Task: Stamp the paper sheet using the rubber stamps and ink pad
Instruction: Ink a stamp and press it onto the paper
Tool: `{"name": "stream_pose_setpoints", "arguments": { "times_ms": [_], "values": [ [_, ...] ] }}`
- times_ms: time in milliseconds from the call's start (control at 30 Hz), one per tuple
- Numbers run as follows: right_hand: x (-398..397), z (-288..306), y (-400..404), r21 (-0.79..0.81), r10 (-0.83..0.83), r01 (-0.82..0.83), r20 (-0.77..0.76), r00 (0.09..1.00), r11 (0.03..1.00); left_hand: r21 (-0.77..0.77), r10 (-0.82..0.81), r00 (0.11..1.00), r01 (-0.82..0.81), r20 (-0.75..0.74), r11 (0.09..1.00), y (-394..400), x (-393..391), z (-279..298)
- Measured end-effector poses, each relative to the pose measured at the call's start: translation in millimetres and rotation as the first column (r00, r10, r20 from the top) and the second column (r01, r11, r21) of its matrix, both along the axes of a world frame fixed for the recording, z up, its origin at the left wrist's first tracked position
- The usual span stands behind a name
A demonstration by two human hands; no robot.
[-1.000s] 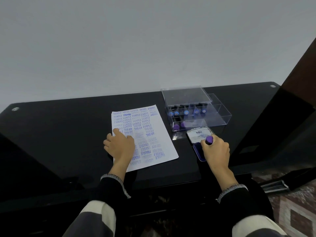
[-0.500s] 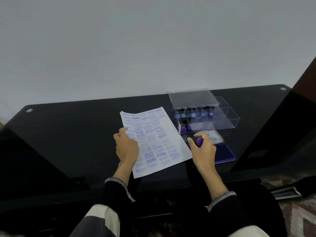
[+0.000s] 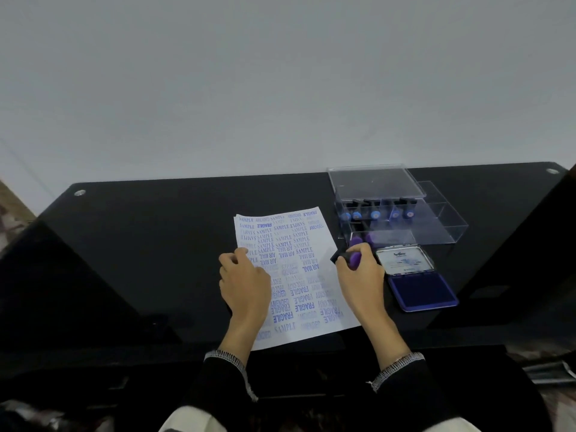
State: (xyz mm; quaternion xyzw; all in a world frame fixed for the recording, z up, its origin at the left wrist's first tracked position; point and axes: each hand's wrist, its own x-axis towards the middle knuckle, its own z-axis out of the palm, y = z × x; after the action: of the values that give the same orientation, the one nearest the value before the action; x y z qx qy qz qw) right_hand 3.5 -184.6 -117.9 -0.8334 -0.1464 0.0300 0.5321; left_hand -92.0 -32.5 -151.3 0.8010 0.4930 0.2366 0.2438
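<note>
Paper sheet (image 3: pixel 299 260) lies flat on table (image 3: pixel 149 244), near front edge. Left hand (image 3: pixel 244 283) rests on left side of sheet. Right hand (image 3: pixel 361 275) at right edge of sheet, holds stamp (image 3: pixel 349 257). Ink pad (image 3: pixel 422 291) lies open on table, just right of right hand. Clear box (image 3: pixel 396 213) sits behind ink pad, right of sheet. More stamps (image 3: pixel 375 213) stand in box.

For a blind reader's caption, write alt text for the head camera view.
A right hand grips a purple-handled rubber stamp at the edge of a white paper sheet crowded with blue stamped words, which the left hand steadies. An open blue ink pad lies to the right on the black table.
</note>
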Motion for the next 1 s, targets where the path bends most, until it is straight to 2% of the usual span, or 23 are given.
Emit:
{"name": "stream_pose_setpoints", "arguments": {
  "times_ms": [100,267,367,467,633,800,900,1000],
  "values": [
    [5,5,7,-0.052,0.037,-0.034,0.046,0.998,0.998,0.055,0.034,0.997,-0.030,-0.075,0.998,3,-1,-3],
    [34,15,39,-0.002,0.110,-0.110,0.098,0.989,0.994,0.102,0.044,0.990,-0.031,-0.134,0.994,11,-1,-9],
    [52,16,60,-0.035,0.154,-0.151,0.077,0.985,0.988,0.138,0.059,0.987,-0.038,-0.150,0.990,12,1,-12],
    [66,10,75,0.002,0.196,-0.196,0.047,0.980,0.981,0.151,0.083,0.981,-0.057,-0.176,0.987,13,4,-12],
    [74,3,88,-0.020,0.281,-0.285,-0.107,0.954,0.958,0.166,0.137,0.971,-0.106,-0.194,0.980,15,-2,-14],
    [76,3,98,-0.050,0.277,-0.282,-0.086,0.957,0.958,0.106,0.137,0.956,-0.112,-0.260,0.988,22,-5,-6],
    [78,0,100,-0.127,0.311,-0.314,-0.044,0.949,0.941,0.154,0.084,0.960,-0.043,-0.269,0.987,31,0,-4],
    [82,-3,102,-0.155,0.324,-0.323,-0.022,0.946,0.934,0.183,-0.075,0.976,0.113,-0.203,0.977,44,5,-5]
  ]
}}
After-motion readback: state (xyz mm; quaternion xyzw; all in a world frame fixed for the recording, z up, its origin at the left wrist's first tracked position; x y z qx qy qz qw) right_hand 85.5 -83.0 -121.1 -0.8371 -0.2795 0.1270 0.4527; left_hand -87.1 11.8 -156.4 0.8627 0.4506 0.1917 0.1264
